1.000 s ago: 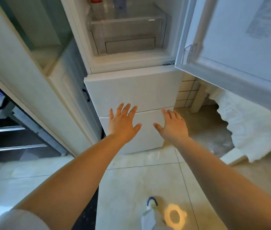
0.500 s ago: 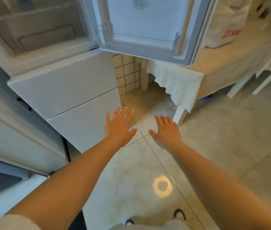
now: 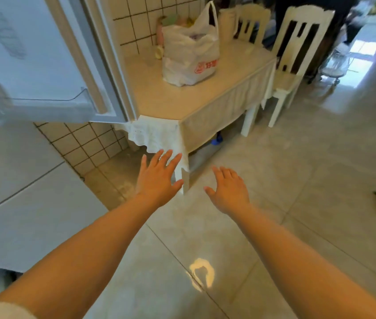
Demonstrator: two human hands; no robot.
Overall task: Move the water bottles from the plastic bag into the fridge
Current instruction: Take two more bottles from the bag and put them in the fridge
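Two white chairs (image 3: pixel 297 54) stand at a cloth-covered table (image 3: pixel 182 97) on tiled floor (image 3: pixel 297 180)

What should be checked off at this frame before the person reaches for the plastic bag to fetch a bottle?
1. Left hand free: ok, fingers spread, holding nothing.
2. Right hand free: ok, open and holding nothing.
3. Fridge door open for the return trip: ok, it stands open beside the table.
4. Plastic bag in view and upright: ok, it stands on the table near the tiled wall.
5. Bottles left in the bag: cannot tell, its contents are hidden.
6. Bag within reach: not ok, both hands are short of the table's near corner, apart from the bag.
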